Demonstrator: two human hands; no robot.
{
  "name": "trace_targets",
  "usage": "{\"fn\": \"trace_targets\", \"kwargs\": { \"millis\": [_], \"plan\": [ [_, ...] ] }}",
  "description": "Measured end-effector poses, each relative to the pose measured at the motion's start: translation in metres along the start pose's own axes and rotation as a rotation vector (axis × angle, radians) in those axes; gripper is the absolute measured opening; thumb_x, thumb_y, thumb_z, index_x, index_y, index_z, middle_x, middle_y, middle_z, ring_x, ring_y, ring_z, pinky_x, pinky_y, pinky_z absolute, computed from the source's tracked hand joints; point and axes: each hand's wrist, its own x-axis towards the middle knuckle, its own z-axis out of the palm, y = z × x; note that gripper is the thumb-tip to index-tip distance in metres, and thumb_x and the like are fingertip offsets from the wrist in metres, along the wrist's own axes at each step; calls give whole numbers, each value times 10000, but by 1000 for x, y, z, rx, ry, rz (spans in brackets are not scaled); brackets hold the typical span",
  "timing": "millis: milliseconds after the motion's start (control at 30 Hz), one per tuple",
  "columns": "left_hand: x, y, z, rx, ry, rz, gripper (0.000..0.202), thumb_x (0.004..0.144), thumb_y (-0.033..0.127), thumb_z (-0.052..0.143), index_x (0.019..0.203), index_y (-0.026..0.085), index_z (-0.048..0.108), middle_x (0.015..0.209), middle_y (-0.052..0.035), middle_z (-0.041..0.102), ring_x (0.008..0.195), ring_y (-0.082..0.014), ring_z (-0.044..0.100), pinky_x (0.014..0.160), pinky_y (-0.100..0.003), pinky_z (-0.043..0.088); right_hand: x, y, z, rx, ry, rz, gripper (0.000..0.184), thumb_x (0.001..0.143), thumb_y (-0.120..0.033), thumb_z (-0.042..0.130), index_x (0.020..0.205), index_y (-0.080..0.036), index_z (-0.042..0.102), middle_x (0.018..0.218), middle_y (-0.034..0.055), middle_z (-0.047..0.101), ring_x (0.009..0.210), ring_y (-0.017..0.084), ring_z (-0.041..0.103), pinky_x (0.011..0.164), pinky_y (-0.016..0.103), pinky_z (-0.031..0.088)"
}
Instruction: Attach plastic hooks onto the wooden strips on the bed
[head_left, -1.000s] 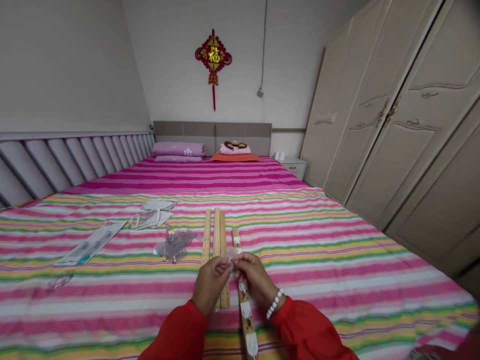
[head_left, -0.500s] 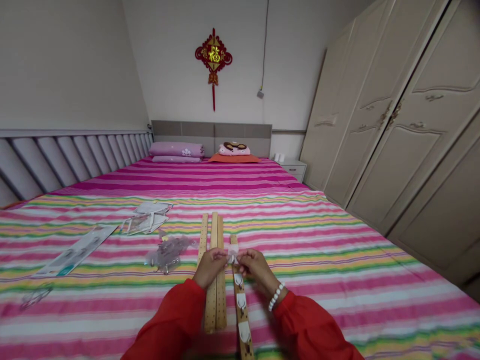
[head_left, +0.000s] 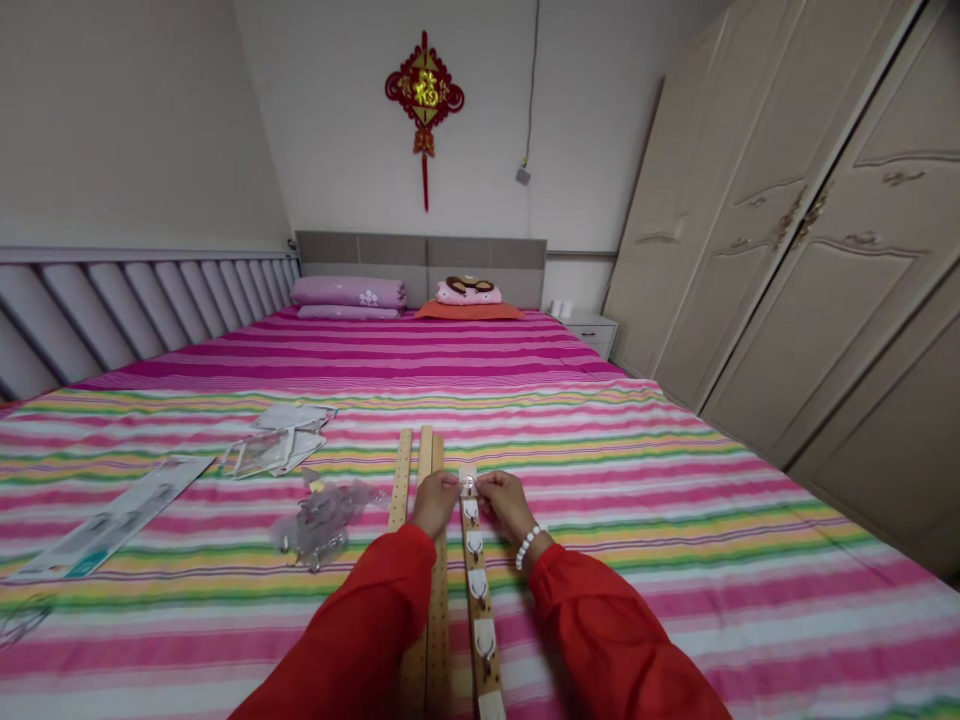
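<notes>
At the far end of a narrow wooden strip (head_left: 480,670), a small clear adhesive hook (head_left: 468,486) sits between my two hands. My left hand (head_left: 436,504) pinches its left edge, and my right hand (head_left: 507,501) pinches the right edge. Whether its back touches the wood, I cannot tell. Nearer to me along the same strip are several white-backed hooks (head_left: 480,585) in a row. Left of it lie several loose wooden strips (head_left: 400,480) with small holes, partly covered by my left hand and sleeve.
A clear plastic bag of hooks (head_left: 322,525) lies to the left on the striped bedsheet (head_left: 637,600). Beyond it are several flat packets (head_left: 289,440) and a long card package (head_left: 112,520). A small wire-like item (head_left: 26,618) lies at the left edge.
Both hands have moved forward to the strip's far end with the clear hook. My view has shifted, so more of the hooks along the strip show.
</notes>
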Motion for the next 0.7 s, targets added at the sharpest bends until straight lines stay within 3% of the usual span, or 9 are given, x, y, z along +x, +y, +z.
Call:
{"fn": "trace_targets", "kwargs": {
  "millis": [300, 533, 700],
  "plan": [
    [6, -14, 8, 176, 7, 12, 75, 687, 139, 576, 738, 156, 627, 683, -8, 649, 648, -128, 594, 611, -220, 427, 10, 19, -4, -23, 39, 22, 53, 527, -185, 588, 563, -176, 550, 338, -76, 472, 312, 69, 381, 331, 194, 271],
    [1, -7, 7, 357, -14, 1, 141, 722, 156, 572, 840, 159, 648, 767, -34, 683, 707, -137, 616, 628, -216, 422, 17, 27, -4, -102, 63, -3, 20, 527, -175, 567, 544, -169, 558, 335, -66, 480, 322, 78, 404, 341, 199, 277],
    [-2, -5, 8, 487, -24, 45, 325, 754, 161, 547, 1065, 151, 639, 918, -77, 703, 829, -176, 630, 709, -250, 438, 22, 36, -5, -163, 65, -31, 9, 533, -163, 573, 539, -162, 567, 352, -59, 493, 337, 80, 418, 361, 203, 303]
  ]
}}
